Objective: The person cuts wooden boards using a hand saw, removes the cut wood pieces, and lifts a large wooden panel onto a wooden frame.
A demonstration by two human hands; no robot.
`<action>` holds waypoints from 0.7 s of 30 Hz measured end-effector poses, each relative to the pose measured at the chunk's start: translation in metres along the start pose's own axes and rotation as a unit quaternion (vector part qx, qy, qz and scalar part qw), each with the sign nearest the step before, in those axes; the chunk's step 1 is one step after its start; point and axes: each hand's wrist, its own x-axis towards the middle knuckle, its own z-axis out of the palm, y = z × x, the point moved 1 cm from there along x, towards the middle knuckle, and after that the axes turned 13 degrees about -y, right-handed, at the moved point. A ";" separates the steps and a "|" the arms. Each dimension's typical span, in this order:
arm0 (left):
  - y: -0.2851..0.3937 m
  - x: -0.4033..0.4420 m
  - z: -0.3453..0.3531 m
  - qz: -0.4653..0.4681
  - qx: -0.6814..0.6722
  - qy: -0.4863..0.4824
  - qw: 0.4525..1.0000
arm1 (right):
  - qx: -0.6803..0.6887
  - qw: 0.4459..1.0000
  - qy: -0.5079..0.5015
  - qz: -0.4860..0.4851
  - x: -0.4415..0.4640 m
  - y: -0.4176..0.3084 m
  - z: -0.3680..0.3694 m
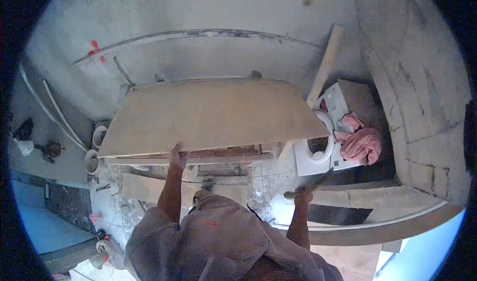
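White buckets [91, 168], contents unclear, stand near a board [213, 114] clamped by left fingers [178, 148]; right fingers [302, 193] grip a tool [289, 195].

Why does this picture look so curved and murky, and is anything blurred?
Head view: black rounded corners and a bowed wall strip suggest a wide lens; head view: dim, grainy light, yet washed-out glare on the floor; head view: the right hand's tool looks smeared, perhaps by motion.
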 end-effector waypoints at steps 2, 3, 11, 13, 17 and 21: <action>0.015 -0.010 0.028 0.007 0.022 0.004 1.000 | 0.017 0.999 -0.021 0.031 0.008 -0.005 0.014; 0.020 -0.023 0.040 0.009 0.040 0.014 0.999 | 0.026 0.997 -0.039 0.063 0.005 -0.008 0.013; 0.031 -0.117 0.054 0.077 0.039 -0.060 0.994 | 0.024 0.992 -0.014 0.119 -0.038 0.013 -0.042; 0.029 -0.151 0.055 0.053 0.062 -0.010 0.997 | -0.009 0.990 0.018 0.136 -0.055 0.013 -0.053; 0.002 -0.175 0.028 0.034 0.046 -0.062 0.996 | 0.035 0.983 0.058 0.170 -0.076 0.004 -0.056; -0.017 -0.202 0.045 0.042 0.091 -0.065 0.993 | 0.038 0.990 0.003 0.135 -0.070 -0.004 -0.058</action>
